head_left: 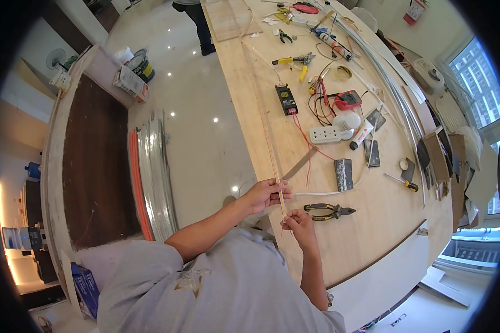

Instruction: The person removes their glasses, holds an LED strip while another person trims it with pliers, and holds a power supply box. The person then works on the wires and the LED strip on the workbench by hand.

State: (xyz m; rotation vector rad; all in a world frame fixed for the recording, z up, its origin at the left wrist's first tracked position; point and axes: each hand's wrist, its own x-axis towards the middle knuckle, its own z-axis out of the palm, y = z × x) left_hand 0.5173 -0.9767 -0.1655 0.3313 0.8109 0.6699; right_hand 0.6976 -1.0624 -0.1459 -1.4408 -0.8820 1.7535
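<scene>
A long, thin LED strip (pixel 274 166) runs along the table's near side and down to my hands. My left hand (pixel 265 195) is closed on it, fingers curled around it. Just below, my right hand (pixel 300 226) pinches its lower end, where thin wire ends seem to hang. To the right of my right hand lie black-and-yellow pliers (pixel 330 211) with their handles toward me. A flat metal ruler-like strip (pixel 300 163) rests beyond my left hand. Further up, a black power supply (pixel 286 100) has red wires trailing toward me.
On the wooden table (pixel 244 91) lie a white power strip (pixel 325 134), a red multimeter (pixel 348 100), a white tube (pixel 362 135), a screwdriver (pixel 401 182) and yellow-handled cutters (pixel 295 61). Long metal profiles (pixel 391 89) line the far side. A person (pixel 199 25) stands past the table's end.
</scene>
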